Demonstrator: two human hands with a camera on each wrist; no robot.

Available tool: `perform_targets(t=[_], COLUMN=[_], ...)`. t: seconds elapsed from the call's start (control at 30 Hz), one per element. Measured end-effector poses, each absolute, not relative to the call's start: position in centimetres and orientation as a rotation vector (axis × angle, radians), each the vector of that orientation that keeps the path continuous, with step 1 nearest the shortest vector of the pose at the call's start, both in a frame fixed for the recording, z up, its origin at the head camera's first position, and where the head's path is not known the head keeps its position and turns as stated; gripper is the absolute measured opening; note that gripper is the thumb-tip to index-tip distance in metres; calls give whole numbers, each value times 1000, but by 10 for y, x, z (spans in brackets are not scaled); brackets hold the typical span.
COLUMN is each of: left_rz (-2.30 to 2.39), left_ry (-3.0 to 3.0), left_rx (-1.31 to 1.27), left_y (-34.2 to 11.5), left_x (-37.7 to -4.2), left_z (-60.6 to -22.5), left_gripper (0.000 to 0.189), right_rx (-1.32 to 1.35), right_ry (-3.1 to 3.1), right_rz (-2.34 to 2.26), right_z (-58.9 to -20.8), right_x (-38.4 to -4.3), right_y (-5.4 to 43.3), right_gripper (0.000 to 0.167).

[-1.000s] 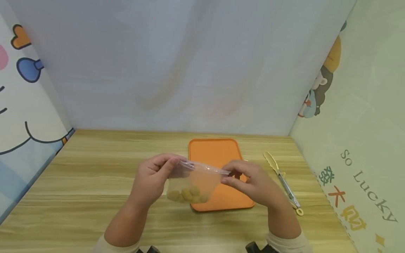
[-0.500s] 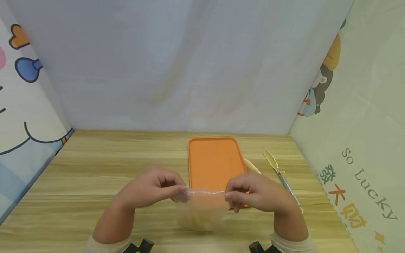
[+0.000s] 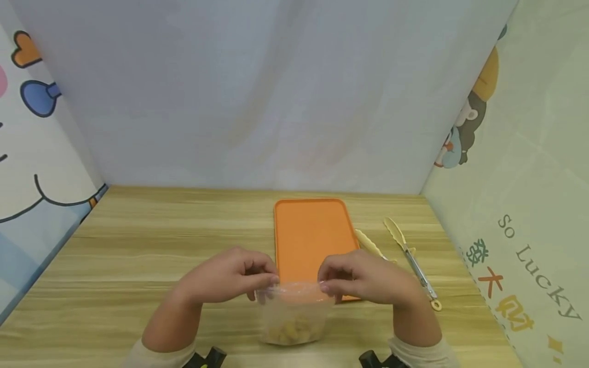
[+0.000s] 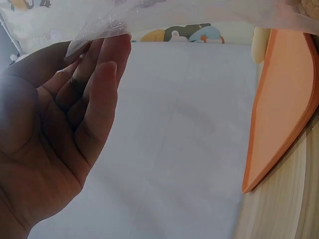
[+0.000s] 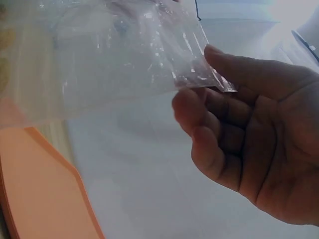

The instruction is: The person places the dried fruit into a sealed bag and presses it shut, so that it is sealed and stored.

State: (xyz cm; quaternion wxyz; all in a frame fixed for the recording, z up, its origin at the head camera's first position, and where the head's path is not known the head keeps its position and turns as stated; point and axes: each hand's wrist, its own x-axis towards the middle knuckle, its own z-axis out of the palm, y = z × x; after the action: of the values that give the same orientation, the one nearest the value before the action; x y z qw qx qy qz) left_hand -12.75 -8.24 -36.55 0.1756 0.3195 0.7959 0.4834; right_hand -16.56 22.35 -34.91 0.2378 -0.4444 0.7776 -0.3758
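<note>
A clear zip bag (image 3: 294,319) hangs between both hands near the table's front, with several yellowish lumps (image 3: 294,331) at its bottom; their kind is not clear. At the bag's top left corner, my left hand (image 3: 234,277) pinches the edge between thumb and fingers. My right hand (image 3: 363,277) pinches the top right part of the same edge. In the right wrist view the plastic bag (image 5: 124,55) runs into the grip of the right hand (image 5: 254,134). The left wrist view shows the left hand (image 4: 65,124) with the bag's corner at its fingertips.
Behind the bag lies an orange tray (image 3: 313,235) on the wooden table (image 3: 152,230). Tongs (image 3: 411,260) with cream-coloured tips rest to its right, and another cream scalloped tip (image 3: 368,243) shows beside the tray. A pale curtain (image 3: 257,102) stands at the back.
Both hands have brought the bag down and nearer the front edge. It was tilted over the tray and now hangs upright; the hands are slightly closer together than half a second ago.
</note>
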Motion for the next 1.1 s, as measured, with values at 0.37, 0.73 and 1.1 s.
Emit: perform_targets(t=[0.37, 0.73, 1.1], left_rz=[1291, 1308, 1318], left_ry=[2309, 2261, 2400], left_rx=[1182, 1387, 1437], left_y=[-81, -67, -61], left_x=[-128, -127, -129], left_z=[-367, -371, -375], left_gripper=[23, 9, 4], right_rx=[-1393, -1602, -1540], right_ry=[2143, 2167, 2192], right_rz=[-1054, -1021, -1023], right_z=[-350, -355, -361], right_x=[-165, -163, -159], right_y=[220, 208, 200], right_gripper=[15, 19, 15])
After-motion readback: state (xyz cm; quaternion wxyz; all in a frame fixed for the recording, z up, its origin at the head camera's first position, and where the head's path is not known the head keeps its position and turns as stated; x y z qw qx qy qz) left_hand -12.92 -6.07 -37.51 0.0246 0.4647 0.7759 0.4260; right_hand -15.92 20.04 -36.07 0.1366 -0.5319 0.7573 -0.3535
